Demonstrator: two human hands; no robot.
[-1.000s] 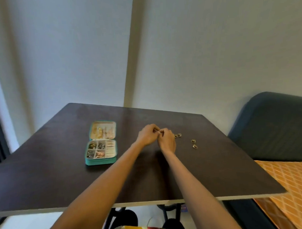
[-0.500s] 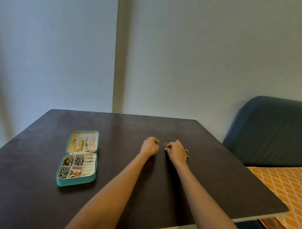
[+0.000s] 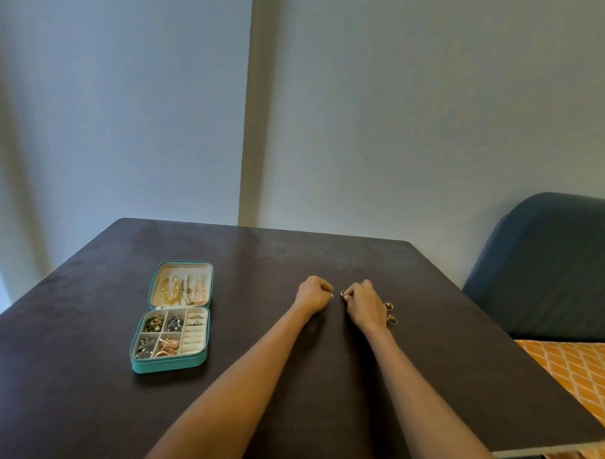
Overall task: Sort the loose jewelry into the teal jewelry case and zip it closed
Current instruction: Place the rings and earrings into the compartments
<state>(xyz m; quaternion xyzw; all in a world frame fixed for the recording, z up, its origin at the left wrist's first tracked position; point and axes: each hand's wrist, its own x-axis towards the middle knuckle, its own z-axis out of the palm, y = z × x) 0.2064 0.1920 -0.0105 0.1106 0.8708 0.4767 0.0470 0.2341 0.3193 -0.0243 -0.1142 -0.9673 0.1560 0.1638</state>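
Head view shows both hands resting curled on the dark table (image 3: 334, 382), near its middle and a little apart from each other. The right hand (image 3: 363, 304) pinches a small gold ring (image 3: 343, 293) at its fingertips, on the side facing the left hand. The left hand (image 3: 313, 295) is curled into a loose fist; whether it holds anything cannot be told. Two more gold rings (image 3: 389, 312) lie on the table just right of the right hand, touching or nearly touching it. The teal jewelry case (image 3: 171, 337) lies open well to the left of the hands, its lid flat on the far side with chains inside, its near half divided into compartments holding mixed pieces. No writing or brand can be read anywhere.
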